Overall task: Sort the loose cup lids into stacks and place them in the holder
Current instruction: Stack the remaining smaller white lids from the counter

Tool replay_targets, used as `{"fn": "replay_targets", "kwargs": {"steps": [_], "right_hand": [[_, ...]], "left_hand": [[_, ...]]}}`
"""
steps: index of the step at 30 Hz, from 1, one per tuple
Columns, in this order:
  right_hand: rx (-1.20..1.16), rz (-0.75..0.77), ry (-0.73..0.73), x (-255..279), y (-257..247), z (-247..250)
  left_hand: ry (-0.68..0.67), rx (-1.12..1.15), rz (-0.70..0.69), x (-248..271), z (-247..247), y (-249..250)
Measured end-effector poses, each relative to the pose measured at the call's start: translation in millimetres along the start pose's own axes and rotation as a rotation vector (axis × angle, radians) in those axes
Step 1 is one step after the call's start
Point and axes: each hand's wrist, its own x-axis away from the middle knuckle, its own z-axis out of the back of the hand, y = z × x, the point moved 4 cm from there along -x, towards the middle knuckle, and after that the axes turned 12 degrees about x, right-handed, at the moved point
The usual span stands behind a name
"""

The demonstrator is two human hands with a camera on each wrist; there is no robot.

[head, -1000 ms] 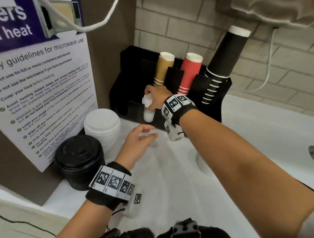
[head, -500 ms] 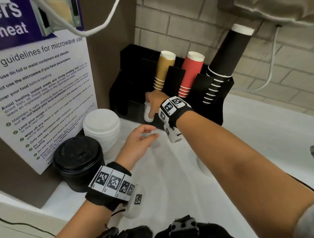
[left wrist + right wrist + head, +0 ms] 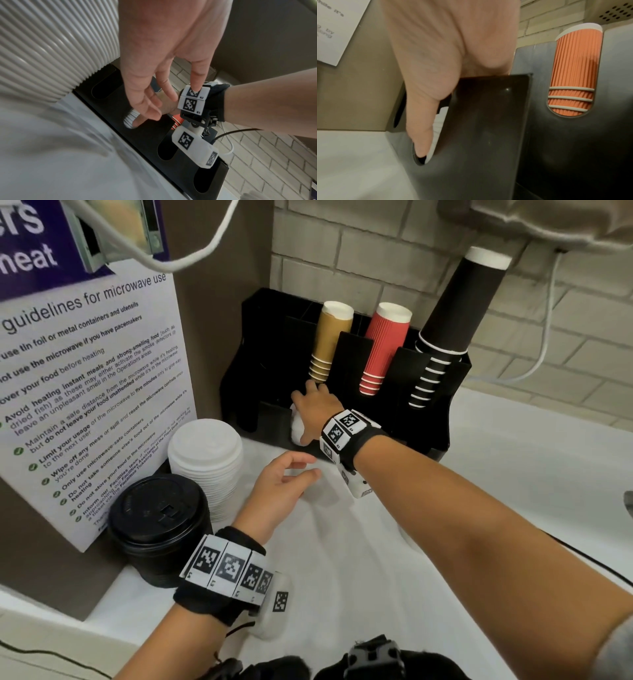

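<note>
A short stack of small white lids (image 3: 296, 429) sits low in a front slot of the black holder (image 3: 248, 361), second from the left. My right hand (image 3: 313, 412) grips it from above. In the right wrist view the thumb (image 3: 423, 128) runs down the slot's cut-out against the small white lids (image 3: 438, 123), and the other fingers are hidden behind the holder's wall (image 3: 481, 121). My left hand (image 3: 303, 470) hovers open over the counter, just in front of the holder, holding nothing. In the left wrist view its fingers (image 3: 150, 102) hang relaxed above the slot.
A tall stack of large white lids (image 3: 205, 453) and a stack of black lids (image 3: 161, 518) stand at the left by the notice board (image 3: 85, 392). Tan cups (image 3: 330, 344), red cups (image 3: 385, 347) and black cups (image 3: 452, 313) fill the holder's rear slots. White counter (image 3: 496, 474) stretches to the right.
My right hand has moved down, taking the small white lid stack deeper into the holder's slot. The left hand has stayed almost still.
</note>
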Motion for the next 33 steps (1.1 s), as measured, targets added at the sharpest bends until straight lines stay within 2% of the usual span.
{"fn": "replay_targets", "kwargs": {"steps": [4,14,18,22,25,29,33], "right_hand": [[-0.026,-0.026,-0.043,1.1,-0.7,-0.2],[0.008,-0.012,-0.026,0.8,-4.2,-1.5],[-0.194,0.025,0.016,17.2,17.1,21.6],[-0.413,0.021,0.112,61.9,50.9,36.2],[-0.510,-0.009,-0.068,106.8,77.8,21.4],[-0.400,-0.073,-0.358,162.4,107.5,-15.1],[-0.367,-0.174,-0.525,200.8,125.1,-50.8]], "left_hand": [[-0.009,0.000,0.002,-0.5,-2.0,-0.2],[-0.012,0.000,-0.007,-3.4,-0.6,-1.0],[-0.019,0.025,-0.009,-3.0,0.1,-0.1],[-0.036,0.065,-0.006,-0.5,-0.4,0.4],[-0.039,0.087,-0.002,1.2,0.0,-0.4],[-0.050,0.105,0.010,4.7,-0.9,-2.4],[-0.060,0.099,0.010,6.6,-4.3,-4.0]]}}
